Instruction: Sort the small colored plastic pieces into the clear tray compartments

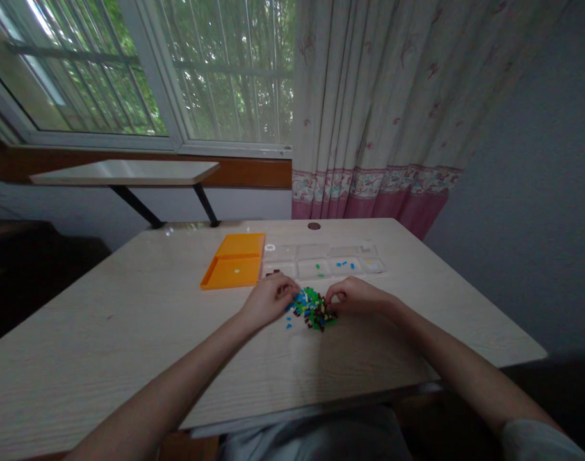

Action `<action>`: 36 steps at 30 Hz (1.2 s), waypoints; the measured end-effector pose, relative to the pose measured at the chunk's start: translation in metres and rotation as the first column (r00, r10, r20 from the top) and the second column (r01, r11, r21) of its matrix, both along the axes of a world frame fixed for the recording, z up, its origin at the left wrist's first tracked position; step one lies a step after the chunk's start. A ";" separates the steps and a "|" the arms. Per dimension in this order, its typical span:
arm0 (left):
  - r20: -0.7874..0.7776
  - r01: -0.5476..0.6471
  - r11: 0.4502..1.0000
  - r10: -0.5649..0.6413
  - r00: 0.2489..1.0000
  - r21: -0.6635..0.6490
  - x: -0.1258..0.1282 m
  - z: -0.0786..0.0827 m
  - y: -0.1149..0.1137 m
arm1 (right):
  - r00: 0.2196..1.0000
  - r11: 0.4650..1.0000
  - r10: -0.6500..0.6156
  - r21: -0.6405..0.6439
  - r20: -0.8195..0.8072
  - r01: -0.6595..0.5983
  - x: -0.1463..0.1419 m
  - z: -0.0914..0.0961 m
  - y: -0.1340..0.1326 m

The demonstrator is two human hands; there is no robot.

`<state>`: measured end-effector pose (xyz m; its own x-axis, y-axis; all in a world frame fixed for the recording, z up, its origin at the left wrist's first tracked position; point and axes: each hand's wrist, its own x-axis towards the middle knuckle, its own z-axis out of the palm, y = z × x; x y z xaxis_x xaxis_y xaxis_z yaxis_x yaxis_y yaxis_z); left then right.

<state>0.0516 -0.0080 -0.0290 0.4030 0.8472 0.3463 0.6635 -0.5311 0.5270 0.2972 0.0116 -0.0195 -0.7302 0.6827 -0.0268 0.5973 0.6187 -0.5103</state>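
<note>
Grey clothing [316, 440] shows nearest, under the edge of the tabletop [143, 333]. From where I stand, a heap of small coloured pieces [315, 308] lies on the wood, with a few blue ones just beside it. At its left edge, the person's left hand [269, 299] curls its fingers; at its right edge, the right hand [354, 296] bends thumb and forefinger towards each other. I cannot tell whether either pinches a piece. Beyond stand a clear divided tray [313, 251] and, left of it, an orange box [239, 246].
</note>
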 end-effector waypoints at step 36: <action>0.041 0.031 0.988 -0.037 0.998 0.149 0.022 0.002 -0.017 | 0.652 0.780 -0.510 -0.621 -0.560 0.077 -0.036 -0.026 0.002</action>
<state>0.0735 -0.0248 -0.0273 0.4126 0.7715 0.4844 0.6220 -0.6271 0.4689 0.2614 0.0137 -0.0454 -0.4441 0.8955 -0.0296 0.0523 -0.0070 -0.9986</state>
